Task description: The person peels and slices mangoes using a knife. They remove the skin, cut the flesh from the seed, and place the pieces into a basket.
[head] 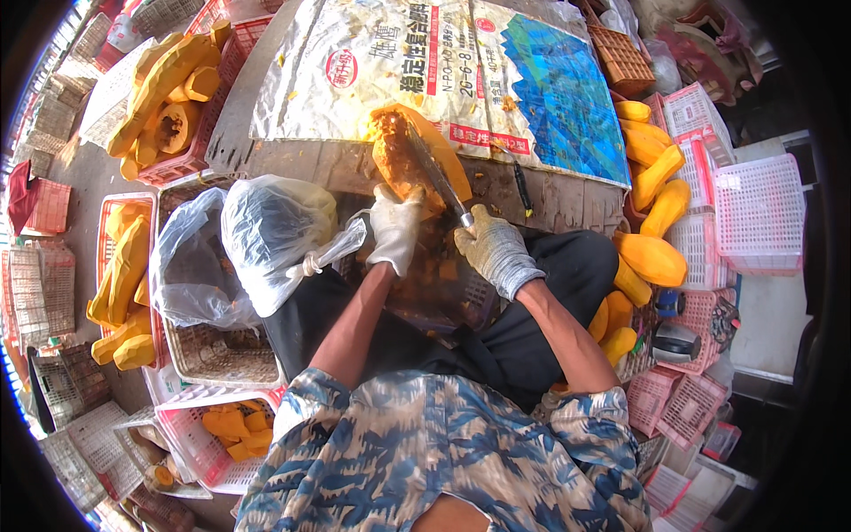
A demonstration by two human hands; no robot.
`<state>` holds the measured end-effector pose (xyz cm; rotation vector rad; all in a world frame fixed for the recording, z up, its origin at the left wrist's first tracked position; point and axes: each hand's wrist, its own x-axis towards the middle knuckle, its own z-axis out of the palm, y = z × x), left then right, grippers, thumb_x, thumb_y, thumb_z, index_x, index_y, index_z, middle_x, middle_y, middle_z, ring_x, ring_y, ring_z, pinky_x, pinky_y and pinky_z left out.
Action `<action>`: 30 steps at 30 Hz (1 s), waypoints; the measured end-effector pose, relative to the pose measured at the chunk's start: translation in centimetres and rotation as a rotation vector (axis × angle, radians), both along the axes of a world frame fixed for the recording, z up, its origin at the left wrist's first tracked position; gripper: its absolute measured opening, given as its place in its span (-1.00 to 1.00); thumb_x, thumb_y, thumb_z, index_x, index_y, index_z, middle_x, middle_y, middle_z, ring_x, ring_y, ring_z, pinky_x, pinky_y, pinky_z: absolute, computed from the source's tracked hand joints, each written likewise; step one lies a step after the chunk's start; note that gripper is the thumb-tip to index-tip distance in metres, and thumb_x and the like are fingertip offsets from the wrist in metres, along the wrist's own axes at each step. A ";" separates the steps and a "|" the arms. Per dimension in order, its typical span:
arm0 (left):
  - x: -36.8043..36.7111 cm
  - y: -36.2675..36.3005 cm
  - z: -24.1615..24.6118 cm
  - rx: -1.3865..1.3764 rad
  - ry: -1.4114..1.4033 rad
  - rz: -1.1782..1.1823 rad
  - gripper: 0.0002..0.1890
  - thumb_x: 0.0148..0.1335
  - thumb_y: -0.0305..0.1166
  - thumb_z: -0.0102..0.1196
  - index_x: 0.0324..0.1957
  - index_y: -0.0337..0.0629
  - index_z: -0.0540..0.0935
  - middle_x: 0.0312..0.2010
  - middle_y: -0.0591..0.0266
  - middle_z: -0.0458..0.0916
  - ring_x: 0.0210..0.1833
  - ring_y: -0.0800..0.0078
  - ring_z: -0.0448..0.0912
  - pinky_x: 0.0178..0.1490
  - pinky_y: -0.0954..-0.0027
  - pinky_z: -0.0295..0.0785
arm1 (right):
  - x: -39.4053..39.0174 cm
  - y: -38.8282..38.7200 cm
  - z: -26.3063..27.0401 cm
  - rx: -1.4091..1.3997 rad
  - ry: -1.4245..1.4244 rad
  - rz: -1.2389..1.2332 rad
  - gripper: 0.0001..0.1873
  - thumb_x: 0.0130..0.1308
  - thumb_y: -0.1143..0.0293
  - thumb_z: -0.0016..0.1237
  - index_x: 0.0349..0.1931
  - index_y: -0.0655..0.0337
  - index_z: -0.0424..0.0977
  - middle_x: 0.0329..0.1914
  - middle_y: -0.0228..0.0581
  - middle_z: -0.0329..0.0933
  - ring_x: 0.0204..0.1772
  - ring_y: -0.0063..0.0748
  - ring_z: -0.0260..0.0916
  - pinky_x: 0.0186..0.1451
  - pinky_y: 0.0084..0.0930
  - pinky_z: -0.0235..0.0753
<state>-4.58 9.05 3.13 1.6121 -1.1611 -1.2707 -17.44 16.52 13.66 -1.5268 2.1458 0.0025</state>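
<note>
My left hand (397, 226), in a soiled white knit glove, holds the near end of a cut pumpkin piece (450, 156). Its orange, stringy inside faces up, and its far end rests on a printed fertilizer sack (372, 60). In a worn grey-yellow glove, my right hand (495, 249) grips the handle of a knife (435, 169). The long blade lies across the pumpkin piece, along its hollow. A dark-handled tool (522, 186) lies on the wooden board (565, 213), right of the pumpkin. Below my hands, a container between my legs holds orange pieces, partly in shadow.
Peeled pumpkins (658, 166) are piled at the right beside stacked plastic crates (758, 206). More peeled pumpkins (159, 86) fill crates at the left. A tied plastic bag (272, 233) stands near my left arm. A pink-white crate (219, 459) with orange pieces is at lower left.
</note>
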 end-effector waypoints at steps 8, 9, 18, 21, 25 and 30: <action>0.4 -0.6 -0.1 -0.032 -0.171 -0.104 -0.56 0.15 -0.20 0.16 -0.15 -0.45 0.45 -0.33 -0.27 0.63 -0.22 -0.14 0.61 -0.11 0.08 0.47 | -0.7 -3.1 1.2 0.057 0.011 0.016 -0.63 0.20 0.16 -0.05 -0.23 0.33 0.57 -0.30 0.19 0.58 -0.13 0.17 0.55 0.01 -0.08 0.51; 0.5 -0.7 0.0 -0.062 -0.208 -0.105 -0.56 0.16 -0.20 0.15 -0.16 -0.46 0.45 -0.33 -0.28 0.62 -0.22 -0.15 0.61 -0.11 0.06 0.47 | -0.7 -3.4 1.3 0.078 0.003 0.036 -0.63 0.19 0.17 -0.05 -0.25 0.34 0.58 -0.30 0.21 0.58 -0.13 0.17 0.55 0.00 -0.09 0.51; 0.6 -0.5 0.9 -0.109 -0.180 -0.134 -0.60 0.19 -0.24 0.10 -0.12 -0.43 0.45 -0.33 -0.27 0.62 -0.19 -0.18 0.60 -0.10 0.04 0.46 | -2.3 -3.1 1.5 0.249 -0.483 -0.394 -0.72 0.25 0.28 -0.02 -0.36 0.39 0.50 -0.62 -0.06 0.49 -0.65 -0.30 0.44 -0.57 -0.34 0.42; 0.2 -0.7 0.3 -0.103 -0.172 -0.133 -0.59 0.19 -0.25 0.10 -0.09 -0.45 0.44 -0.32 -0.28 0.62 -0.19 -0.20 0.60 -0.11 0.05 0.47 | -2.9 -2.2 0.5 0.096 -0.477 -0.173 -0.82 0.31 0.30 -0.03 -0.33 0.23 0.39 -0.75 -0.36 0.22 -0.80 -0.49 0.20 -0.75 -0.44 0.21; -0.2 -0.3 -0.7 -0.080 -0.174 -0.133 -0.56 0.18 -0.28 0.12 -0.05 -0.49 0.43 -0.30 -0.32 0.61 -0.19 -0.20 0.59 -0.11 0.07 0.47 | -1.7 0.5 -1.3 -0.125 -0.026 -0.032 -0.71 0.19 0.22 0.00 -0.31 0.30 0.45 -0.48 0.16 0.54 -0.31 0.17 0.54 -0.20 -0.01 0.49; -0.3 -0.4 -0.8 -0.083 -0.122 -0.133 -0.53 0.18 -0.29 0.11 -0.01 -0.51 0.42 -0.28 -0.33 0.61 -0.16 -0.19 0.59 -0.08 0.08 0.46 | -1.7 1.3 -1.5 -0.132 -0.147 -0.085 -0.70 0.21 0.20 -0.03 -0.30 0.30 0.43 -0.49 0.14 0.54 -0.32 0.20 0.52 -0.21 0.01 0.48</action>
